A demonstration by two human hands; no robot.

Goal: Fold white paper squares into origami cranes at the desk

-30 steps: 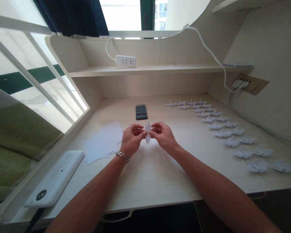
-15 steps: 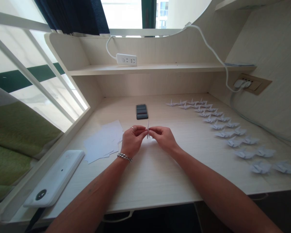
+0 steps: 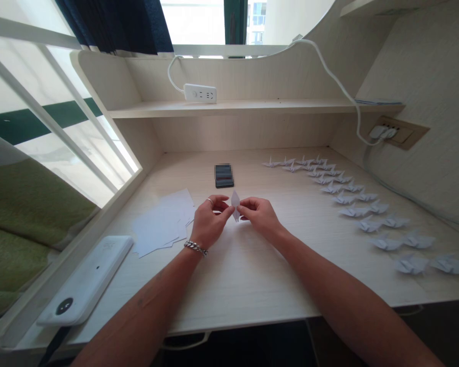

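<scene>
A small folded piece of white paper [image 3: 235, 199], narrow and pointed at the top, stands upright between my two hands above the middle of the desk. My left hand [image 3: 211, 216], with a ring and a chain bracelet, pinches its left side between thumb and fingers. From the right, my right hand [image 3: 260, 215] pinches the same folded paper, thumb toward me. The fingertips behind the paper are partly hidden. Left of my left hand lies a loose spread of white paper sheets [image 3: 160, 221].
Several folded paper cranes [image 3: 354, 211] stand in rows along the right side of the desk [image 3: 245, 285]. A dark phone-like object [image 3: 224, 176], partly blurred out, lies beyond my hands. A white device [image 3: 87, 280] rests at the left edge. A power strip [image 3: 200, 94] sits on the shelf.
The folded paper has turned from edge-on to showing its flat, pointed face. My left fingers have lifted and spread slightly; both hands remain at the same spot.
</scene>
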